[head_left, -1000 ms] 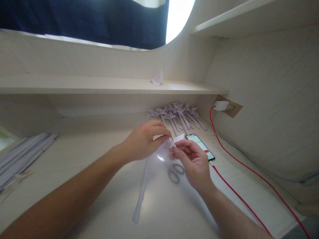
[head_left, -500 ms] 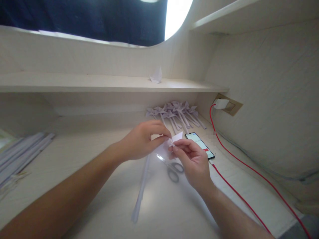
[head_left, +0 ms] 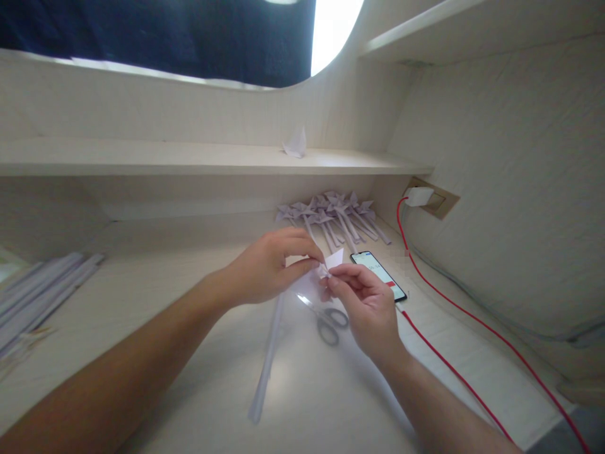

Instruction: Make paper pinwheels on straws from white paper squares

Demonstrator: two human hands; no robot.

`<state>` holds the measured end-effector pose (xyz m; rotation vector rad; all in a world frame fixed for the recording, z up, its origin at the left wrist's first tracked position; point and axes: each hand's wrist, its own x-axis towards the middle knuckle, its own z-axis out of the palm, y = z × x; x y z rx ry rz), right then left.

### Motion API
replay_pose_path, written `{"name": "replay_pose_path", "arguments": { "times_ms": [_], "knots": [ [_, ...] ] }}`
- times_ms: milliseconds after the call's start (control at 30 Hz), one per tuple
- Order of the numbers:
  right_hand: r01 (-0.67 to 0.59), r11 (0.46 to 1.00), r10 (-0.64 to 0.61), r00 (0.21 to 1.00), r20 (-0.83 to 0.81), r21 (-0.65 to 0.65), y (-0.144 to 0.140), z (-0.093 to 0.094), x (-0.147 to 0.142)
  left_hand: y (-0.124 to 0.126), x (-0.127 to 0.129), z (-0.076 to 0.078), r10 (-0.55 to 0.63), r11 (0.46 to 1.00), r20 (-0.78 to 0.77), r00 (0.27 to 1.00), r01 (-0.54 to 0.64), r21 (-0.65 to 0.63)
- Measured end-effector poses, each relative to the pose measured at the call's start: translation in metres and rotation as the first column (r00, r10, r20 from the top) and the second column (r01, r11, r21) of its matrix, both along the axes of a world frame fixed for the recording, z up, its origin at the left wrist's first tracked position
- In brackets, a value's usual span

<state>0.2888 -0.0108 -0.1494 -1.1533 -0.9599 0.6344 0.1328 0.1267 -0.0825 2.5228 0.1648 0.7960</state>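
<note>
My left hand point(head_left: 271, 265) and my right hand point(head_left: 366, 306) meet above the white desk point(head_left: 142, 328), both pinching a small folded piece of white paper point(head_left: 331, 261) between thumb and fingertips. A long rolled paper stick point(head_left: 267, 366) lies on the desk under my hands, running toward me. Grey-handled scissors point(head_left: 326, 318) lie just below my right hand.
A pile of finished paper pinwheels on sticks point(head_left: 335, 217) lies at the back under the shelf. A phone point(head_left: 378, 275) with a red cable point(head_left: 454, 309) runs to a wall charger point(head_left: 418, 197). More paper sticks point(head_left: 42, 296) lie at far left. A folded paper point(head_left: 295, 144) sits on the shelf.
My hands stay together on the folded paper with only slight finger movement; the view has shifted a little.
</note>
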Motion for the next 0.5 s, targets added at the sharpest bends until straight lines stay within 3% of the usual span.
{"name": "replay_pose_path", "arguments": {
  "times_ms": [500],
  "knots": [
    [0.019, 1.000, -0.019, 1.000, 0.019, -0.008, 0.0019, -0.0029, 0.0013, 0.0029, -0.0005, -0.0023, 0.002, 0.995, -0.073, 0.997, 0.005, 0.097]
  ]
}}
